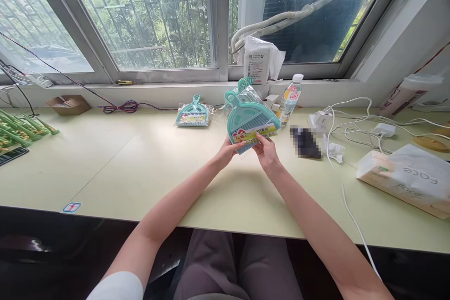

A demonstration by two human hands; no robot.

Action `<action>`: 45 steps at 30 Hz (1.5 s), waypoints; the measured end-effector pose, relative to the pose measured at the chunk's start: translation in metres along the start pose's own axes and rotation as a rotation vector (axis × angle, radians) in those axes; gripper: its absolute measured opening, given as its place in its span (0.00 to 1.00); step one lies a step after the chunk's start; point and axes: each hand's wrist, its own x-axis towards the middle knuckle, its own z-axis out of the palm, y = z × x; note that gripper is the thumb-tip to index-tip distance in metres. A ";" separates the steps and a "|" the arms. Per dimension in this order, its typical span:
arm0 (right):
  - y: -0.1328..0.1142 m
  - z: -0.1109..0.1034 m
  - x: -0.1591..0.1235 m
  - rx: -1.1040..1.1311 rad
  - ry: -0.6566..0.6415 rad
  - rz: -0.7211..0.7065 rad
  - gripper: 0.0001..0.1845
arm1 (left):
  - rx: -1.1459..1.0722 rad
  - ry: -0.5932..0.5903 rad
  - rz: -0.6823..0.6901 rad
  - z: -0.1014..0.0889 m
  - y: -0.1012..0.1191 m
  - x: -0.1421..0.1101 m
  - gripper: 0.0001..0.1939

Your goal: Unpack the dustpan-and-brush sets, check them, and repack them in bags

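Note:
Both hands hold up a teal mini dustpan-and-brush set (250, 119) in clear wrap, tilted above the pale green table (147, 164). My left hand (229, 150) pinches its lower left edge. My right hand (266, 150) grips the lower right, thumb on the yellow label. A second wrapped teal set (193, 113) lies flat on the table further back to the left. More teal handles (243, 84) stick up behind the held set.
A water bottle (290, 98) and white package (259, 63) stand by the window sill. White chargers and cables (351, 124) sprawl at the right, beside a tissue pack (408, 178). Green items (21, 129) and a small cardboard box (68, 104) sit far left.

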 end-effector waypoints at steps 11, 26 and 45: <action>-0.004 -0.009 0.009 -0.035 0.115 0.050 0.08 | -0.048 -0.018 -0.087 -0.001 0.000 0.001 0.31; -0.009 -0.014 0.014 -0.191 -0.123 0.095 0.16 | 0.008 0.027 -0.023 -0.013 0.003 0.005 0.31; -0.005 -0.006 0.004 -0.105 -0.038 -0.145 0.15 | 0.035 -0.186 -0.152 0.010 0.008 -0.008 0.31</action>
